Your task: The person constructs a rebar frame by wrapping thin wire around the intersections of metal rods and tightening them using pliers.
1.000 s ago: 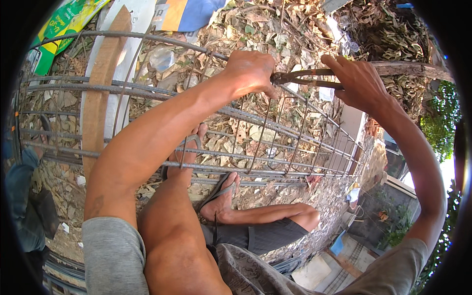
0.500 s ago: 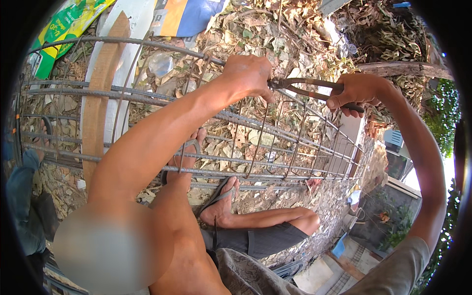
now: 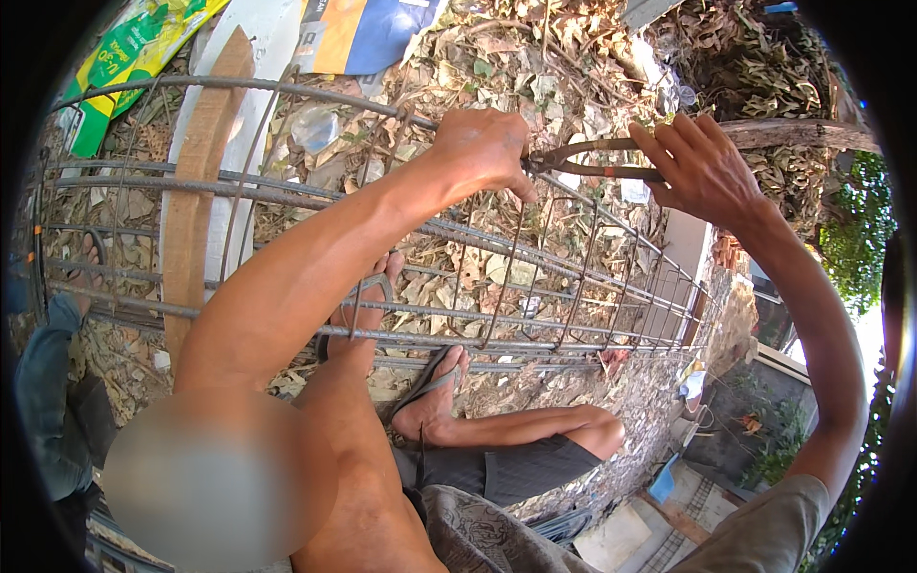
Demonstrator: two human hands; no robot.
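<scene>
A long cage of steel reinforcing bars (image 3: 315,201) with thin stirrups stretches across in front of me. My left hand (image 3: 482,145) is closed over its far top bar (image 3: 344,98); the hand itself hides most of its fingers. Just right of that hand, the jaws of dark long-handled pincers (image 3: 578,162) meet the bar near a stirrup. What the jaws bite on is too small to make out. My right hand (image 3: 702,170) holds the ends of the pincers' handles, its back turned toward me and fingers curled over them.
A wooden plank (image 3: 202,172) and a white board (image 3: 234,215) cross the cage at left. Empty-looking sacks (image 3: 368,36) lie on the leaf-covered ground beyond. At the left edge shows another person's trousered leg (image 3: 48,382). A log (image 3: 802,135) lies far right.
My right hand has turned over on the pincers, from thumb side showing to its back showing, and the handles have rotated with it. My left hand stays on the bar.
</scene>
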